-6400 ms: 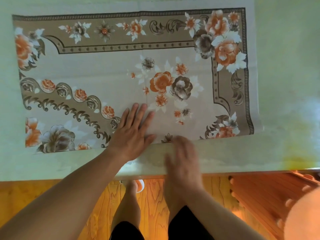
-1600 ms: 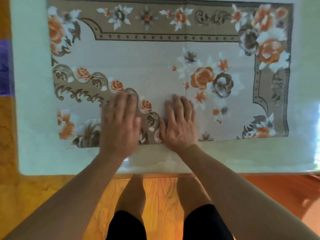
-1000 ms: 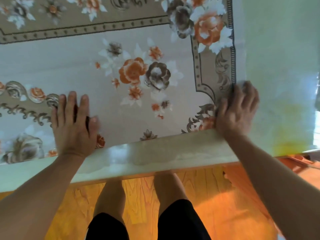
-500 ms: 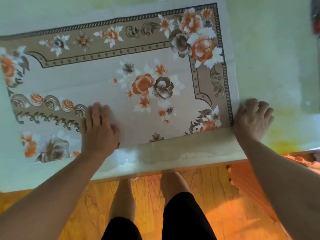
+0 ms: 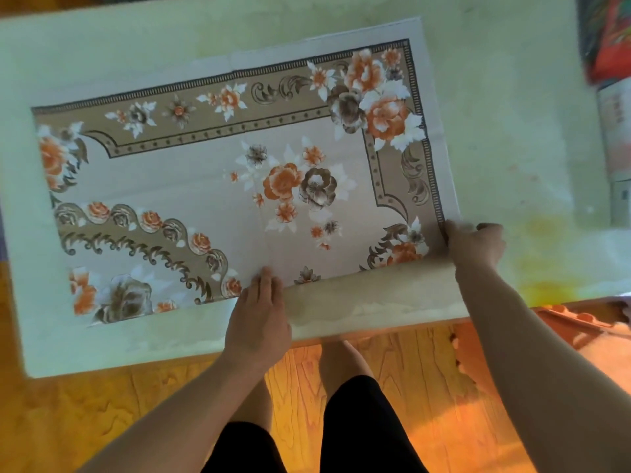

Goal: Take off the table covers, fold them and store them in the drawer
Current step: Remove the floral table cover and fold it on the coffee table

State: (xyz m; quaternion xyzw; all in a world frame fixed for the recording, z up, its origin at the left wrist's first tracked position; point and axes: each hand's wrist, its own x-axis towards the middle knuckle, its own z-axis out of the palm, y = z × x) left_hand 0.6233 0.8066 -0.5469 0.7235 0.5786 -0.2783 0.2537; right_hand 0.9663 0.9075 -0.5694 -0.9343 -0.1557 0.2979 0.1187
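Table cover is lying flat across most of the table, giving no raised obstacle. Bare strips of tabletop are showing along the far edge, the left side and a wide stretch to the right. Left hand is pressing on the cover's near edge; right hand is gripping its near right corner, blocking that corner. Stacked items are crowding the far right edge. Near edge between the hands is lying open.

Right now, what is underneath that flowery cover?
The floral cover lies on a pale green table, which shows all round it. What sits beneath its middle is hidden. The right hand grips its corner; the left hand presses its near edge.
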